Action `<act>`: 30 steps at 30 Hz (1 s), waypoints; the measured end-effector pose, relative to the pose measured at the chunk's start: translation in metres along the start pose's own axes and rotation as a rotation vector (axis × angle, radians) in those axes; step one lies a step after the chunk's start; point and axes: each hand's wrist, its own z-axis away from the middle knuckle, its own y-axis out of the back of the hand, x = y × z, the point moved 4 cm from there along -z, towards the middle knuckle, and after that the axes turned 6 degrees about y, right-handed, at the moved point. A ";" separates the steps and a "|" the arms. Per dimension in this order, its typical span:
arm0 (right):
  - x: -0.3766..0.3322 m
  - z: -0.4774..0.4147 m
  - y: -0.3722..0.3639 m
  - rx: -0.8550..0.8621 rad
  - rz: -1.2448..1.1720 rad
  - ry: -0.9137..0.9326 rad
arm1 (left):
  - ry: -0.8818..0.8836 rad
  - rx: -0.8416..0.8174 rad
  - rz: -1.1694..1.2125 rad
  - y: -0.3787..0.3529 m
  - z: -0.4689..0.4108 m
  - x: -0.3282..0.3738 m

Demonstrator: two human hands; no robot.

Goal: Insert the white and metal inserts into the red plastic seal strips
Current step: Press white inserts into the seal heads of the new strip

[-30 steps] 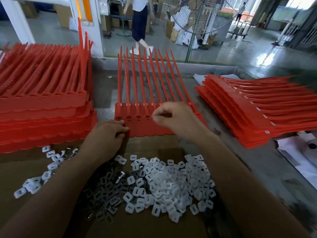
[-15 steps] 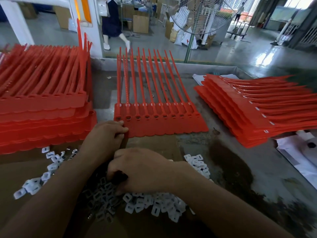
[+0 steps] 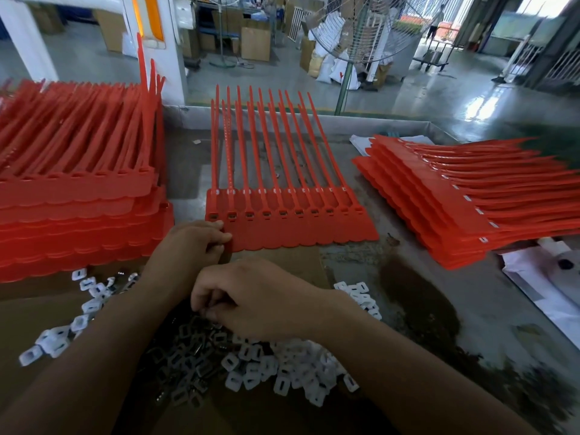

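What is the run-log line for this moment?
left hand: pinches red seal strips corner | right hand: curled over insert pile | step: picking insert, grip unconfirmed

Factory assembly floor. Bulk stacks of red seal strips point(image 3: 78, 199) and a loose heap of white inserts point(image 3: 282, 368) sit on a metal counter point(image 3: 439, 309). Behind it: open concrete floor point(image 3: 408, 95), big pedestal fan point(image 3: 361, 32), cardboard boxes point(image 3: 255, 43), filled sacks point(image 3: 342, 70).
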 end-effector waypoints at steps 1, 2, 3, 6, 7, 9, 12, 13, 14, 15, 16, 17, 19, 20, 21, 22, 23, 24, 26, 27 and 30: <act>0.001 0.000 0.002 0.020 -0.010 -0.001 | 0.011 -0.016 0.021 0.000 -0.001 -0.001; 0.003 0.000 0.005 0.041 -0.023 -0.005 | 0.019 -0.039 0.033 0.000 0.000 -0.001; 0.005 0.000 0.008 0.068 -0.039 -0.014 | 0.015 -0.057 0.032 0.000 0.000 -0.002; 0.019 0.004 0.027 0.192 -0.066 -0.057 | -0.032 -0.006 0.005 0.001 0.006 0.000; 0.026 0.006 0.036 0.239 -0.054 -0.082 | -0.026 0.025 -0.005 0.003 0.007 0.001; 0.044 0.012 0.053 0.345 -0.007 -0.150 | -0.016 0.064 -0.027 0.003 0.007 0.001; 0.080 0.030 0.080 0.571 0.029 -0.316 | -0.005 0.072 -0.032 0.003 0.006 0.003; 0.093 0.038 0.087 0.645 0.035 -0.378 | -0.005 0.074 -0.032 0.003 0.006 0.003; 0.106 0.045 0.093 0.707 0.049 -0.440 | -0.003 0.075 -0.031 0.003 0.006 0.003; 0.117 0.052 0.098 0.758 0.070 -0.495 | 0.000 0.073 -0.031 0.003 0.007 0.003; 0.127 0.058 0.102 0.800 0.093 -0.540 | 0.003 0.070 -0.036 0.003 0.007 0.004; 0.135 0.064 0.105 0.836 0.112 -0.573 | 0.004 0.069 -0.048 0.003 0.008 0.005; 0.148 0.072 0.108 0.890 0.126 -0.616 | 0.003 0.068 -0.075 0.003 0.008 0.007; 0.154 0.075 0.108 0.905 0.120 -0.629 | 0.007 0.069 -0.083 0.003 0.008 0.008; 0.160 0.077 0.108 0.912 0.109 -0.642 | 0.016 0.071 -0.087 0.003 0.008 0.008; 0.164 0.078 0.107 0.913 0.094 -0.659 | 0.027 0.074 -0.086 0.003 0.008 0.008; 0.168 0.078 0.106 0.913 0.077 -0.680 | 0.037 0.076 -0.085 0.003 0.009 0.009; 0.171 0.078 0.106 0.912 0.062 -0.697 | 0.044 0.076 -0.087 0.003 0.009 0.009; 0.175 0.075 0.105 0.901 0.056 -0.701 | 0.050 0.067 -0.101 0.003 0.009 0.010; 0.176 0.073 0.105 0.889 0.063 -0.691 | 0.052 0.063 -0.107 0.003 0.009 0.011; 0.176 0.067 0.104 0.844 0.120 -0.658 | 0.055 0.061 -0.107 0.004 0.009 0.011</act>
